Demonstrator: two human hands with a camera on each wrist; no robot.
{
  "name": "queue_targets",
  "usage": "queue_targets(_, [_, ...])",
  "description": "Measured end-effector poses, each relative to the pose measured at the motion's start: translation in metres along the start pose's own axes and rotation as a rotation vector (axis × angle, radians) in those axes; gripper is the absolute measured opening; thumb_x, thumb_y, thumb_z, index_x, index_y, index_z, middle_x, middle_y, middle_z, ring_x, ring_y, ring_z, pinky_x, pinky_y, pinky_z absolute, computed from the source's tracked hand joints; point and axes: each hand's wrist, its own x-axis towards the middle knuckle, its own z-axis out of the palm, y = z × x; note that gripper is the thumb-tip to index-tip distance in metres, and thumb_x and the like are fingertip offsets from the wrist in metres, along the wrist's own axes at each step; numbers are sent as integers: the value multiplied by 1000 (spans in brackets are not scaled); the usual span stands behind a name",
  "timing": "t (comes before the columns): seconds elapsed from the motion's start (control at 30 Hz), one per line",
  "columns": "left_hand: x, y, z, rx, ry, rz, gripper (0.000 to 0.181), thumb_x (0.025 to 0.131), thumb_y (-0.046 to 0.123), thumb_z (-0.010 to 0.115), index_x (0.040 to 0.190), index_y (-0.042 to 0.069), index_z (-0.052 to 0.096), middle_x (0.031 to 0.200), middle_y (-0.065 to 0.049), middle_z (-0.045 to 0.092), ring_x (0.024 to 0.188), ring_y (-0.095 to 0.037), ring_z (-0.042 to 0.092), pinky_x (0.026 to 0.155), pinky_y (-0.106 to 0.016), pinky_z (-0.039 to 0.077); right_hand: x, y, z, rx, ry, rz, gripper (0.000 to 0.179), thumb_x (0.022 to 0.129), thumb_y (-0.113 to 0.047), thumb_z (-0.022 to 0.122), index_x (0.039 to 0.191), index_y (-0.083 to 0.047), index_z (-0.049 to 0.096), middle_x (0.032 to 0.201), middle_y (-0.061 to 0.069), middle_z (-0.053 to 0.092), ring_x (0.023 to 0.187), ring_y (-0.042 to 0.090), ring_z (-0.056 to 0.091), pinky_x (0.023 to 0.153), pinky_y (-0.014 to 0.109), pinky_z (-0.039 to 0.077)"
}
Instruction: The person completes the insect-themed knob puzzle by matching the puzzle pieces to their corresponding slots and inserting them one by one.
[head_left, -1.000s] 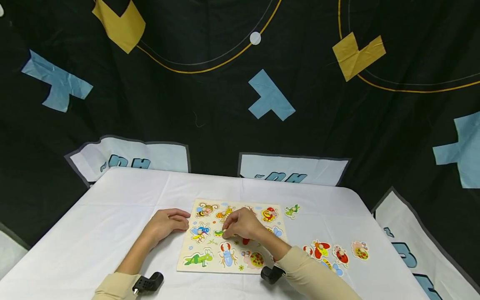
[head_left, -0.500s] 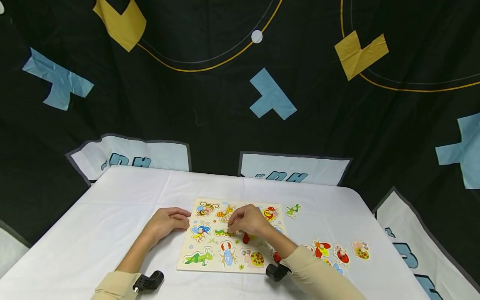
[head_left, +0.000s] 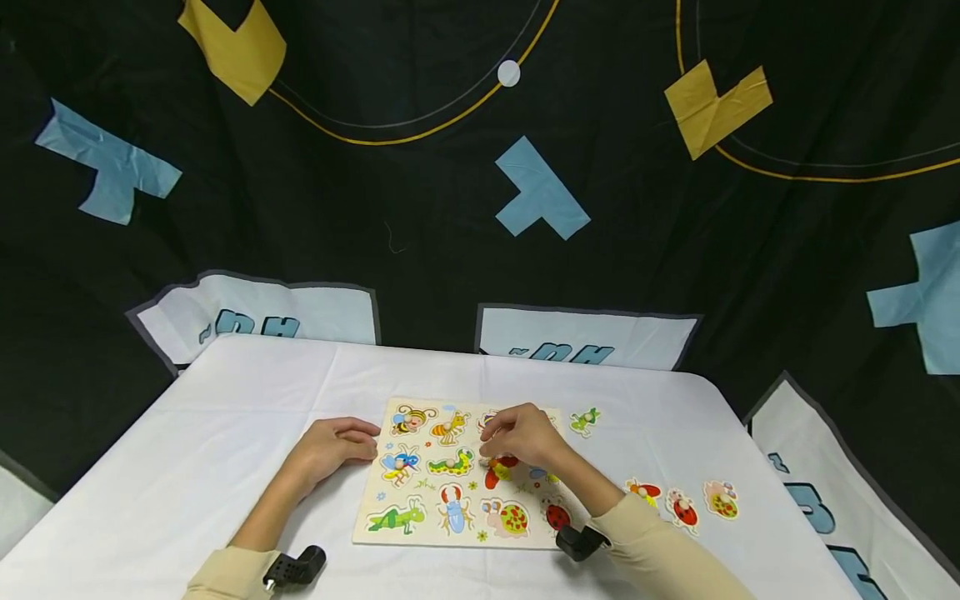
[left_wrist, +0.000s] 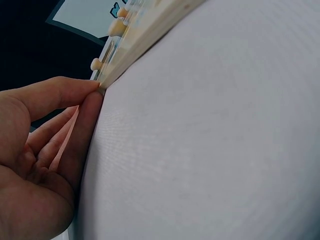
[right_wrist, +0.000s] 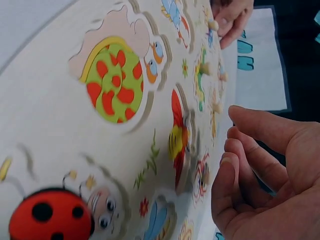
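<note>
On the white table lies a wooden insect puzzle board (head_left: 420,538) with knobbed pieces. My left hand (head_left: 333,450) is at its left edge; in the left wrist view, the thumb and a finger of that hand (left_wrist: 60,97) touch the board's edge (left_wrist: 145,45). My right hand (head_left: 528,437) hovers over the board's upper right part, near a red-winged, yellow-bodied insect (head_left: 497,472). The right wrist view shows a gap between that hand's thumb and fingers (right_wrist: 227,175), holding nothing. A green caterpillar piece (head_left: 450,462) with its knob sits in the middle row.
Right of the board lie loose pieces: a green one (head_left: 584,422), a red-winged insect (head_left: 643,491), a ladybug (head_left: 682,508) and a snail (head_left: 722,500). The right forearm hides part of that area. Behind the table hangs a black cloth (head_left: 420,250).
My right hand has moved right, away from the caterpillar where its fingers were a second ago. The caterpillar now shows whole. My left hand stays at the board's edge.
</note>
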Motion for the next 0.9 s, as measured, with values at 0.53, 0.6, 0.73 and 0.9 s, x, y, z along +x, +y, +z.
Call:
queue_targets(0.53, [-1,2,0,13,5,-16,38,80,15,81,116,7,74,91,-1,77,85,-13,66,77,-27,48,-19,21,-34,-19,61,-17,15,75,-16,87,86,-11,78,66,-1,64,63,15,53,58,29,42])
queue_targets(0.6, [0,2,0,18,4,-19,38,80,15,81,116,7,74,91,-1,77,85,-13,66,78,-27,48,-21,24,-40,-12,71,-10,16,75,-15,87,87,-9,78,66,-1,63,61,14,51,56,28,41])
queue_targets(0.73, [0,2,0,4,2,-12,37,80,13,80,115,5,74,90,-2,77,84,-12,67,77,-27,49,-26,31,-51,-8,105,34,17,74,-15,87,87,-9,78,67,0,62,60,14,49,54,26,37])
queue_targets(0.9, [-1,1,0,-36,-3,-6,37,79,10,80,115,3,73,89,-4,77,82,-13,68,74,-27,52,-31,39,-64,-26,128,102,19,74,-17,87,90,-11,78,72,1,65,70,17,54,62,30,44])
